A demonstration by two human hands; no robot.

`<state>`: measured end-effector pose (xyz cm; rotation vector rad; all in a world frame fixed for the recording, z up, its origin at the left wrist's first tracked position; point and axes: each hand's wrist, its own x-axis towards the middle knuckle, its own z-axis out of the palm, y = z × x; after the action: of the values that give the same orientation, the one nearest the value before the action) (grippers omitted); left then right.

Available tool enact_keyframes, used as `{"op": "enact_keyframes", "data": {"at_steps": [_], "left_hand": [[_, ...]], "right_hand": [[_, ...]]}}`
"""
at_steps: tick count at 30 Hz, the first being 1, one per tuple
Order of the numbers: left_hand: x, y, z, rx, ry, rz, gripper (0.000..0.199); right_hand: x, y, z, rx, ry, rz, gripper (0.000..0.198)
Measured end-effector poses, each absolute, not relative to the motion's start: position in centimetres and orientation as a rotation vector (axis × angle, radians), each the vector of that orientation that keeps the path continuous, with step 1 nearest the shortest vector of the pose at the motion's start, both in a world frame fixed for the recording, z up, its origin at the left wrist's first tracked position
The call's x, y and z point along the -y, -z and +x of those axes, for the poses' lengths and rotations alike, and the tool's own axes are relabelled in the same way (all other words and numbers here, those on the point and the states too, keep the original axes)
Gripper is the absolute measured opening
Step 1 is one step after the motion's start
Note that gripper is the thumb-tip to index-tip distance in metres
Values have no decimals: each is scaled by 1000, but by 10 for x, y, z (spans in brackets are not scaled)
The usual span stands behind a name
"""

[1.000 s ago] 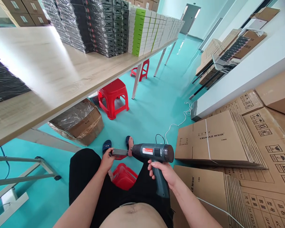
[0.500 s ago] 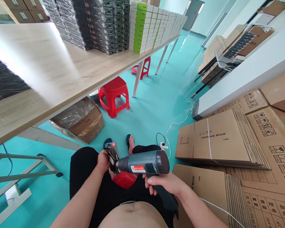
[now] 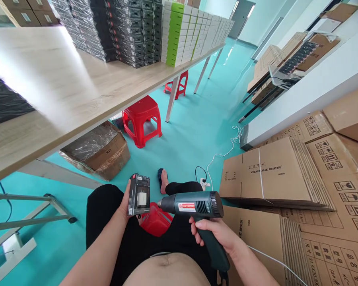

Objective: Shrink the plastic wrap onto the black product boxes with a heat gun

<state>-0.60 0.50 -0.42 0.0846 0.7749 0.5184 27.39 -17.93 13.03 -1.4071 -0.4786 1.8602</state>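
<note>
My left hand (image 3: 125, 200) is closed on the side of a small black retail box (image 3: 139, 194), its face with a picture of a white plug turned up toward me. In my right hand (image 3: 212, 231) is a dark green heat gun (image 3: 193, 203), gripped by its handle. The gun's metal nozzle points left at the box, a short gap away from it. Both are held over my lap, above a red stool seat (image 3: 156, 221). The fingers of my left hand are partly hidden behind the box.
A wooden table (image 3: 86, 85) on the left bears stacks of black wrapped boxes (image 3: 134, 33) and white-green boxes (image 3: 176, 37). Beneath it are a red stool (image 3: 143, 115) and an open carton (image 3: 107, 155). Bundled flat cartons (image 3: 265, 171) stand at right. A white cord (image 3: 219, 157) crosses the floor.
The box has turned from a steep tilt to show its picture face. The heat gun has moved right and slightly down, so its nozzle is farther from the box.
</note>
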Motion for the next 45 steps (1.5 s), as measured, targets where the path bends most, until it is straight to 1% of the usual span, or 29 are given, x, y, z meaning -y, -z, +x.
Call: {"op": "enact_keyframes", "data": {"at_steps": [2,4,7,9,12,14,16,20,25,38,45], "left_hand": [[-4,0,-6,-733,-493,75,79],[-1,-2,-4,-700,-509,91,79],[3,5,1,-756,-507,208,59],[6,14,6,-911,-538,378,45],[9,27,13,-1148,-676,839,35],[9,31,16,-1173,-715,1158,36],[9,31,17,-1133,-738,1351,40],[7,28,16,-1111,-783,1423,46],[8,34,12,-1069,-719,1536,51],[9,26,14,-1064,-693,1454,46],[11,25,15,-1119,-686,1365,39]], "right_hand": [[178,-130,275,464,-1843,-1407,24],[176,-129,276,451,-1805,-1406,24],[175,-127,279,421,-1768,-1407,24],[175,-125,282,403,-1750,-1402,24],[175,-125,287,369,-1708,-1400,25],[174,-125,290,344,-1704,-1415,26],[173,-127,292,334,-1712,-1435,28],[171,-129,289,366,-1668,-1449,27],[170,-128,286,397,-1698,-1436,26],[164,-124,287,429,-1689,-1453,26],[161,-121,287,472,-1700,-1502,27]]}}
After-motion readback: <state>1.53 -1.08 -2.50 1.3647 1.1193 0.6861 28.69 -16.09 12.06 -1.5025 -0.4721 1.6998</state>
